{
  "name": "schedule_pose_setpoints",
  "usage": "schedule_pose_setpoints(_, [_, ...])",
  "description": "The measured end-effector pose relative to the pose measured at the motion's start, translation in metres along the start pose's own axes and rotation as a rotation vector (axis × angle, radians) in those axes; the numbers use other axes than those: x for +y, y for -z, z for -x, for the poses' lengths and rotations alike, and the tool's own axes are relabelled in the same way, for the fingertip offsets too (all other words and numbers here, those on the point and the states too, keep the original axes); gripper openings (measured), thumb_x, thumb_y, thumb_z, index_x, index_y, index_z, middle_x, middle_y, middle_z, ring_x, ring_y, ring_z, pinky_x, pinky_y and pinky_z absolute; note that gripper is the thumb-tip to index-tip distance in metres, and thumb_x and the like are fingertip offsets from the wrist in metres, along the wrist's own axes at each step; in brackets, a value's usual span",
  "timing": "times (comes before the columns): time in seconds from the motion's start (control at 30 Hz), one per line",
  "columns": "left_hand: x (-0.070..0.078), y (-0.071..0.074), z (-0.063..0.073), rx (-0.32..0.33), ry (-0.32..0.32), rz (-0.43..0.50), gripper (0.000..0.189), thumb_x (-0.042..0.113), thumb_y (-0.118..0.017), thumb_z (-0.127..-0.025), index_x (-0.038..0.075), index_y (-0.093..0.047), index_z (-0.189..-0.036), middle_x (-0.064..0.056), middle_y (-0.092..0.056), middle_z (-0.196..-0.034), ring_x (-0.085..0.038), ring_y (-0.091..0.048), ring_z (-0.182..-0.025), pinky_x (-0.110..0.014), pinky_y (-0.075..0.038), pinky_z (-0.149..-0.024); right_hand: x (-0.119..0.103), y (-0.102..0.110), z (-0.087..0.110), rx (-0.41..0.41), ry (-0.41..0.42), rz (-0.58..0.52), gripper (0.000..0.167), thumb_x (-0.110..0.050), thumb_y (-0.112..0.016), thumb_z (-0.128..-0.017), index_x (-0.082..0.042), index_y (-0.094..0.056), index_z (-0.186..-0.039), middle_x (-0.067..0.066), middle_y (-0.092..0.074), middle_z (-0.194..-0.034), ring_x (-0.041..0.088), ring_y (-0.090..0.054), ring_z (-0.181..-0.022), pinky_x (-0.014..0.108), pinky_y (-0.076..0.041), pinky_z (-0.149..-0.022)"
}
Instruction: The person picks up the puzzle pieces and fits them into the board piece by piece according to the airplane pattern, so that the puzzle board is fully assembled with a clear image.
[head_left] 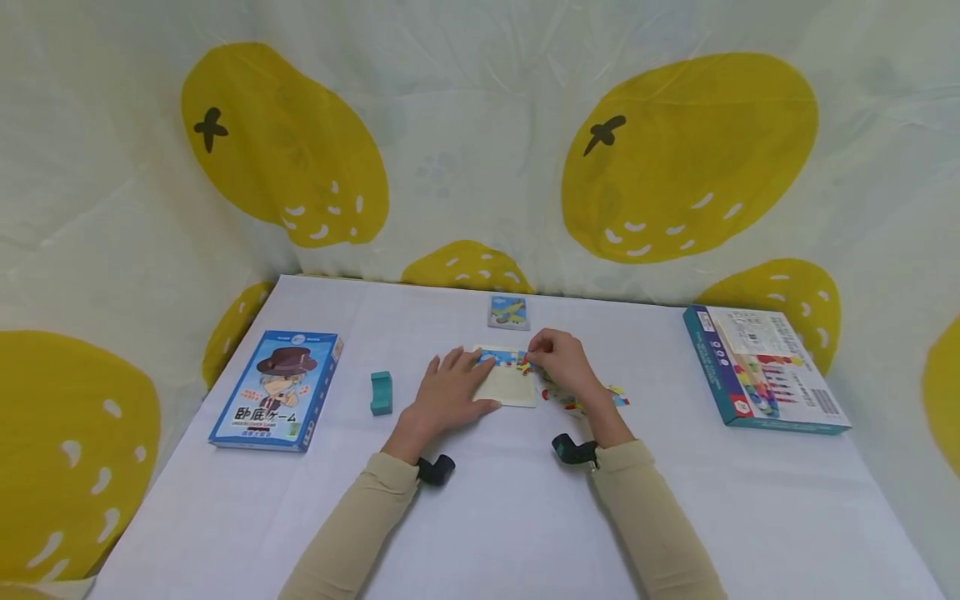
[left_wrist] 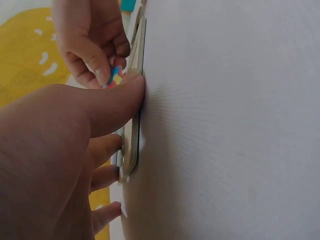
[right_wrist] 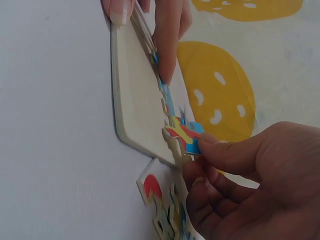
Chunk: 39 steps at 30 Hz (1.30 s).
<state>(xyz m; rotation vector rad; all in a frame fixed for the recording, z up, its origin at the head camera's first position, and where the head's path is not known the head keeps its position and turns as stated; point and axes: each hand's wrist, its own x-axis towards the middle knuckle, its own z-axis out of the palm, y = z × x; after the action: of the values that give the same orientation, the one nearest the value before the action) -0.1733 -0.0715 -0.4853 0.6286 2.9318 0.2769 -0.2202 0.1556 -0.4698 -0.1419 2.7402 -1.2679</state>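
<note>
A pale wooden puzzle board (head_left: 506, 388) lies on the white table, with a strip of blue picture pieces (head_left: 497, 357) along its far side. My left hand (head_left: 452, 390) rests on the board's left part, fingers spread and fairly straight. Its index fingertip touches the strip, and its thumb (left_wrist: 120, 97) presses at the near edge. Between thumb and fingers, my right hand (right_wrist: 235, 170) pinches a red, yellow and blue puzzle piece (right_wrist: 186, 136) at the strip's right end. Loose puzzle pieces (right_wrist: 152, 186) are heaped beside the board, partly under the right wrist in the head view.
Behind the board lies a small picture with a yellow plane (head_left: 508, 312). A teal holder-shaped block (head_left: 382, 393) stands left of the left hand. Farther left is a blue game box (head_left: 277, 392); a teal-edged box (head_left: 767, 367) sits at the right. A patterned cloth (head_left: 480, 167) hangs behind the table.
</note>
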Motion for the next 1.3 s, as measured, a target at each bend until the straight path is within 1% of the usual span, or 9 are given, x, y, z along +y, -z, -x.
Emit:
schedule_pose_setpoints(0.07, [0.001, 0.0, 0.0, 0.001, -0.001, -0.001, 0.076, 0.066, -0.052, -0.093, 0.03, -0.033, -0.156, -0.001, -0.03, -0.164, -0.032, -0.023, -0.152, -0.063, -0.021, -0.12, -0.001, -0.002, -0.002, 0.004, 0.001, 0.009, 0.01, -0.016, -0.071, -0.091, -0.007, -0.069, -0.095, 0.01, -0.068, -0.087, 0.021, -0.056, -0.077, 0.027, -0.046, -0.066])
schedule_pose_setpoints(0.2, [0.001, 0.0, 0.0, 0.004, -0.002, -0.01, 0.075, 0.066, -0.051, -0.093, 0.03, -0.032, -0.156, -0.001, -0.03, -0.163, -0.032, -0.023, -0.152, -0.062, -0.021, -0.12, -0.003, -0.006, -0.007, 0.014, -0.009, 0.023, 0.011, -0.015, -0.071, -0.09, -0.005, -0.069, -0.095, 0.011, -0.068, -0.088, 0.021, -0.058, -0.078, 0.026, -0.046, -0.065])
schedule_pose_setpoints(0.33, [0.001, 0.0, 0.001, 0.002, 0.001, -0.013, 0.075, 0.066, -0.051, -0.093, 0.03, -0.032, -0.156, -0.001, -0.031, -0.163, -0.032, -0.023, -0.152, -0.062, -0.022, -0.12, -0.007, -0.012, -0.01, 0.018, -0.054, 0.036, 0.01, -0.013, -0.071, -0.09, -0.005, -0.068, -0.095, 0.011, -0.068, -0.088, 0.02, -0.057, -0.078, 0.024, -0.045, -0.064])
schedule_pose_setpoints(0.6, [0.002, -0.002, 0.0, 0.005, 0.005, -0.003, 0.075, 0.065, -0.052, -0.093, 0.03, -0.032, -0.156, -0.001, -0.03, -0.163, -0.032, -0.022, -0.152, -0.062, -0.021, -0.12, -0.018, -0.017, -0.007, 0.049, -0.127, 0.084, 0.009, -0.012, -0.07, -0.09, -0.004, -0.067, -0.093, 0.01, -0.063, -0.082, 0.02, -0.055, -0.072, 0.024, -0.042, -0.057])
schedule_pose_setpoints(0.77, [0.002, -0.004, 0.0, 0.012, 0.003, -0.004, 0.075, 0.065, -0.052, -0.093, 0.031, -0.032, -0.156, -0.001, -0.03, -0.163, -0.032, -0.023, -0.152, -0.063, -0.021, -0.12, -0.018, -0.018, -0.008, 0.052, -0.115, 0.11, 0.01, -0.012, -0.071, -0.089, -0.003, -0.067, -0.094, 0.009, -0.06, -0.08, 0.02, -0.053, -0.072, 0.024, -0.04, -0.055])
schedule_pose_setpoints(1.0, [0.002, -0.004, 0.0, 0.0, -0.006, 0.005, 0.075, 0.065, -0.051, -0.093, 0.031, -0.032, -0.156, -0.001, -0.03, -0.164, -0.032, -0.022, -0.153, -0.063, -0.02, -0.12, -0.011, -0.013, -0.012, 0.03, -0.086, 0.156, 0.016, -0.013, -0.074, -0.087, -0.003, -0.067, -0.098, 0.009, -0.057, -0.082, 0.021, -0.051, -0.074, 0.026, -0.039, -0.058])
schedule_pose_setpoints(1.13, [-0.003, -0.007, -0.001, 0.01, -0.014, 0.015, 0.075, 0.065, -0.051, -0.093, 0.031, -0.032, -0.156, 0.0, -0.029, -0.164, -0.031, -0.022, -0.153, -0.062, -0.02, -0.121, -0.008, -0.012, -0.015, 0.028, -0.064, 0.173, 0.018, -0.016, -0.076, -0.086, -0.003, -0.067, -0.095, 0.009, -0.059, -0.082, 0.021, -0.052, -0.073, 0.026, -0.04, -0.058])
schedule_pose_setpoints(1.23, [-0.007, -0.008, 0.0, 0.014, -0.019, 0.04, 0.074, 0.064, -0.052, -0.093, 0.03, -0.032, -0.156, 0.001, -0.029, -0.164, -0.029, -0.021, -0.154, -0.061, -0.019, -0.122, -0.007, -0.011, -0.017, 0.023, -0.07, 0.179, 0.018, -0.018, -0.076, -0.086, -0.004, -0.066, -0.093, 0.009, -0.06, -0.083, 0.021, -0.052, -0.074, 0.026, -0.041, -0.059])
schedule_pose_setpoints(1.3, [-0.01, -0.008, 0.001, 0.015, -0.028, 0.066, 0.074, 0.062, -0.054, -0.094, 0.028, -0.033, -0.156, 0.001, -0.029, -0.164, -0.029, -0.021, -0.154, -0.06, -0.02, -0.122, -0.008, -0.01, -0.018, 0.014, -0.077, 0.182, 0.018, -0.019, -0.076, -0.087, -0.005, -0.066, -0.092, 0.009, -0.06, -0.083, 0.021, -0.053, -0.074, 0.026, -0.041, -0.059])
